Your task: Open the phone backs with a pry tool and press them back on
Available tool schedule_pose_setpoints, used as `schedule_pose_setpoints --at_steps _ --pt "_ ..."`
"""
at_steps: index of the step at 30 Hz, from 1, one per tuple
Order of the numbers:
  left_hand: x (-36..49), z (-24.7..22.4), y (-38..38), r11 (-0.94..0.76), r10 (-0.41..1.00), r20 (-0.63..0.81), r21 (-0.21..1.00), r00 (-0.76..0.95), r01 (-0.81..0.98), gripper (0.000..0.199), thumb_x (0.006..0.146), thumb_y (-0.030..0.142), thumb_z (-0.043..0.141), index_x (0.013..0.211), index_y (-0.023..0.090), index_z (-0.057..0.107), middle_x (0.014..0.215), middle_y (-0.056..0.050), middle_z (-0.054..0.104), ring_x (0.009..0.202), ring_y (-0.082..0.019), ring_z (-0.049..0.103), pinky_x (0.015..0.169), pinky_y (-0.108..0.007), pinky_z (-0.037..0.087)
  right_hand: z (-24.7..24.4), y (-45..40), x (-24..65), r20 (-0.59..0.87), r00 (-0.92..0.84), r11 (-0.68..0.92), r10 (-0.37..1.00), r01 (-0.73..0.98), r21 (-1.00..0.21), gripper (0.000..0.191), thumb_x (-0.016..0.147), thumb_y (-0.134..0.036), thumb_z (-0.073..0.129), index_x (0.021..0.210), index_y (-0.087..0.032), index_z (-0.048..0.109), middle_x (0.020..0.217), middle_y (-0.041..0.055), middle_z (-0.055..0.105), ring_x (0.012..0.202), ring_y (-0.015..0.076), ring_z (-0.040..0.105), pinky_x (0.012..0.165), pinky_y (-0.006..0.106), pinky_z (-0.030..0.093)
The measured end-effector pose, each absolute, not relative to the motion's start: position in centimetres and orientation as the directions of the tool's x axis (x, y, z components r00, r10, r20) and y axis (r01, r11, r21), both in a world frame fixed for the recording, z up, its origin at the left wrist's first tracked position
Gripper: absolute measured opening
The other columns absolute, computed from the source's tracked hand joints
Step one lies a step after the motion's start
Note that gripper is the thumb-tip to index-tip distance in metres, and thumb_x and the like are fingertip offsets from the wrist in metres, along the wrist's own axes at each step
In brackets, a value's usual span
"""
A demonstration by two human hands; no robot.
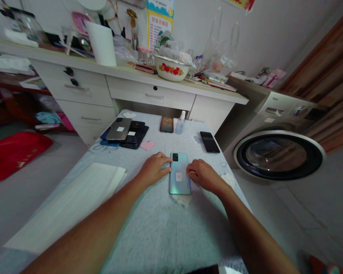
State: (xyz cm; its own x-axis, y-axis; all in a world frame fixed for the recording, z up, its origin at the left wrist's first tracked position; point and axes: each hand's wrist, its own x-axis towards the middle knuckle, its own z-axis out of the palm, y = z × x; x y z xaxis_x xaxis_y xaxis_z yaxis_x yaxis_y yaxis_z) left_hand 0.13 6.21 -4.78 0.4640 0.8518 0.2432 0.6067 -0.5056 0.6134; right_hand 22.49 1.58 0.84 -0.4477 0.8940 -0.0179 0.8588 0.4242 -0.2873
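A light teal phone (pixel 180 185) lies back side up on the cloth-covered table (pixel 165 236), its dark camera block at the top left and a small pale sticker on its back. My left hand (pixel 156 167) touches the phone's upper left edge with its fingertips, the fingers apart. At the right edge, my right hand (pixel 201 173) has its fingers curled together, with something thin and pale by the fingertips that I cannot make out.
Stacked phones (pixel 119 129) lie at the back left, a black phone (pixel 209 142) at the right. A spray bottle (pixel 180 125) stands beside a dark card-like item (pixel 167 124) at the back. White sheets (pixel 65 203) lie left; a washing machine (pixel 274 114) stands right.
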Motion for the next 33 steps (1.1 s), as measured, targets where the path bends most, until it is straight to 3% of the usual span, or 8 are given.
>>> schedule_pose_setpoints --at_steps 7,16,23,33 --pt "0.0 -4.9 6.2 -0.514 0.845 0.252 0.623 0.471 0.589 0.029 0.080 0.025 0.066 0.109 0.023 0.069 0.099 -0.004 0.060 0.094 -0.021 0.059 0.082 -0.032 0.047 -0.8 1.9 21.8 0.116 -0.356 0.374 0.927 0.871 -0.319 0.020 0.091 -0.016 0.051 0.087 -0.016 0.070 0.084 0.0058 0.060 0.085 0.0173 0.050 0.078 0.028 0.035" --pt "0.0 -4.6 6.1 -0.499 0.853 0.239 0.631 0.463 0.594 0.027 0.080 0.026 0.066 0.107 0.026 0.069 0.099 -0.003 0.060 0.093 -0.020 0.060 0.080 -0.031 0.047 -0.4 0.5 21.6 0.072 -0.502 0.482 0.862 0.766 -0.425 0.015 0.083 -0.009 0.057 0.082 -0.016 0.070 0.084 0.0040 0.062 0.083 0.0160 0.051 0.079 0.027 0.039" --pt "0.1 -4.7 6.2 -0.501 0.853 0.240 0.628 0.464 0.596 0.028 0.080 0.025 0.066 0.108 0.025 0.069 0.100 -0.004 0.060 0.093 -0.021 0.059 0.080 -0.032 0.048 0.5 -0.5 21.1 0.055 -0.680 0.610 0.731 0.615 -0.500 0.019 0.083 -0.004 0.053 0.077 -0.017 0.066 0.081 0.0025 0.063 0.082 0.0141 0.052 0.081 0.026 0.039" --pt "0.0 -4.6 6.1 -0.510 0.848 0.250 0.623 0.467 0.593 0.028 0.081 0.026 0.066 0.109 0.024 0.069 0.098 -0.004 0.060 0.093 -0.021 0.060 0.082 -0.033 0.048 -1.5 0.6 20.8 0.147 -0.496 0.503 0.856 0.732 -0.459 0.010 0.083 -0.013 0.062 0.086 -0.017 0.070 0.086 0.0049 0.062 0.084 0.0171 0.051 0.081 0.030 0.038"
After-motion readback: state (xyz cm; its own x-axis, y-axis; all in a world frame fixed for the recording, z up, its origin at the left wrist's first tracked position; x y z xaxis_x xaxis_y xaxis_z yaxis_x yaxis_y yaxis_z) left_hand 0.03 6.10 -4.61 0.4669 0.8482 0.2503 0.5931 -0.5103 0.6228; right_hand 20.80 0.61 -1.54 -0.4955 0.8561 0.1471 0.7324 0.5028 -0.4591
